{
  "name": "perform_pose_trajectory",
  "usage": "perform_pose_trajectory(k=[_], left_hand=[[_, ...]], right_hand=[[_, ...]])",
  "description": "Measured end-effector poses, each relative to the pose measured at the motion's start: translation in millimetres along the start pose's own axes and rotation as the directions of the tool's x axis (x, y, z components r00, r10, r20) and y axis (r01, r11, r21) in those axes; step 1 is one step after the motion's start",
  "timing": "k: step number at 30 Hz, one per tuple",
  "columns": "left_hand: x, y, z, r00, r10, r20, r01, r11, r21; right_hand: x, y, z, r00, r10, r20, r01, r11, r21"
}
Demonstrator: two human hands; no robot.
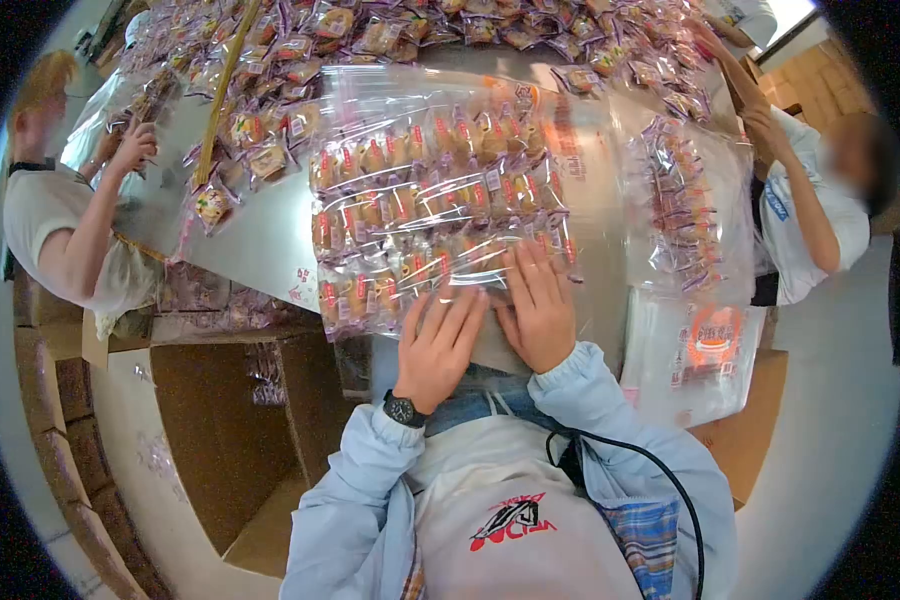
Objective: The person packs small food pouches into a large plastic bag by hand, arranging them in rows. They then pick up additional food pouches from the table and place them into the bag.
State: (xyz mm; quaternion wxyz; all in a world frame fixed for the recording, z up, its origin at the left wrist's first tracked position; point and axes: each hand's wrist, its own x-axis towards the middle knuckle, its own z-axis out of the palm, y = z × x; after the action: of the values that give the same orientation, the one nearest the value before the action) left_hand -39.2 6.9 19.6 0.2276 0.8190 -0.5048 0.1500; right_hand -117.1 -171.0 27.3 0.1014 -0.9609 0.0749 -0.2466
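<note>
A large clear plastic bag (pixel 440 215) lies flat on the metal table (pixel 260 245) in front of me. Inside it, small wrapped snack packets are lined up in several rows. My left hand (pixel 440 345) rests on the bag's near edge, its fingers stretched out over the film. Close beside it, my right hand (pixel 538 310) lies flat on the lower right part of the same bag, fingers extended and thumb apart. Neither hand grips anything; both press on the plastic.
Loose snack packets (pixel 380 35) are heaped across the far side, by a yellow strip (pixel 232 85). Printed plastic bags (pixel 690 360) lie at right, below another partly filled bag (pixel 682 205). An open cardboard box (pixel 220 440) stands below left. People work at both sides.
</note>
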Motion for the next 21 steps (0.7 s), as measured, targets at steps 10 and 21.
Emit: perform_pose_trajectory(k=[10,21], left_hand=[[36,7,29,0.991,-0.131,0.017,0.124,0.965,0.231],[33,-4,38,0.984,-0.152,-0.088,0.165,0.971,0.175]], right_hand=[[14,31,7,0.99,-0.125,0.058,0.118,0.987,0.11],[17,33,17,0.991,-0.119,0.068,0.125,0.988,-0.094]])
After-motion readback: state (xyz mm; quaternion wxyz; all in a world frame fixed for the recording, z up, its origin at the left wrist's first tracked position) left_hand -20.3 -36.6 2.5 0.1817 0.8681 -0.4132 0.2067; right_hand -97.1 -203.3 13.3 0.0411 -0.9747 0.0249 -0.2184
